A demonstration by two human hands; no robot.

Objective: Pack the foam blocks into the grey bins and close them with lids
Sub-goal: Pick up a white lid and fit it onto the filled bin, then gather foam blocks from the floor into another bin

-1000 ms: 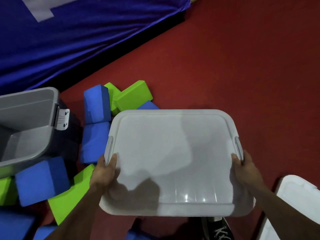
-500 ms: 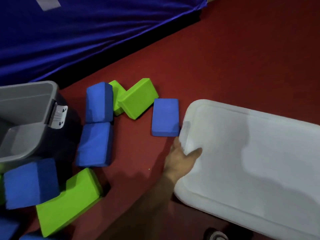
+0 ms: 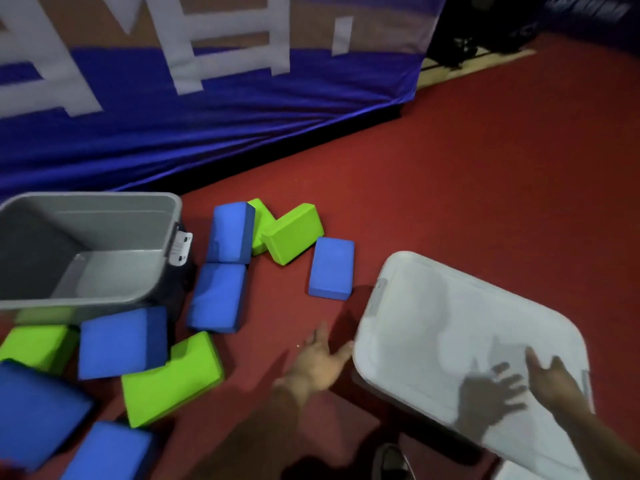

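Lid (image 3: 450, 323) lies aside, seemingly freeing the grey bin (image 3: 104, 223) for foam blocks (image 3: 331, 268); left hand (image 3: 320, 365) and right hand (image 3: 550, 379) splayed, empty.

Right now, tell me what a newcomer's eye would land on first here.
Bright blue and green foam blocks lie scattered on the red floor at centre-left, beside the open grey bin. Then the big pale lid at lower right, with the left hand at its edge and the right hand over it.

Both hands were open.
The left hand (image 3: 320, 362) was stretched forward, palm down, with its fingers spread; the right hand (image 3: 550, 379) was likewise splayed.
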